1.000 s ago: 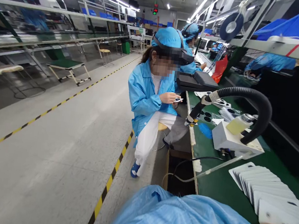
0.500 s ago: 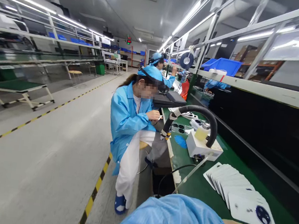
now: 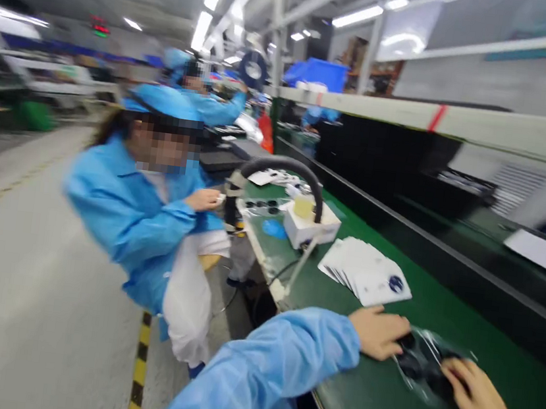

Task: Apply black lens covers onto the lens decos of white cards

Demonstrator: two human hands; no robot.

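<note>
Both hands work near the front edge of the green-topped workbench [image 3: 358, 401]. The left hand [image 3: 379, 334] and right hand [image 3: 482, 403] flank a clear plastic packet holding black round parts [image 3: 425, 366], apparently pressed against the tabletop for steadiness. Fingers appear to grasp its sides; blur hides grip firmness. Beyond lies a fanned stack of white rectangular cards [image 3: 364, 272], edges offset, which would ease separate picking.

A factory floor [image 3: 41, 309] (long green workbenches [image 3: 465, 301], blue-smocked workers [image 3: 126, 206]).

A fanned stack of white printed cards [image 3: 364, 272] lies on the green worktop [image 3: 487, 324], near a white box [image 3: 310, 231] under a curved black hose [image 3: 282, 166]; a co-worker in a blue smock [image 3: 127, 213] sits beyond.
</note>
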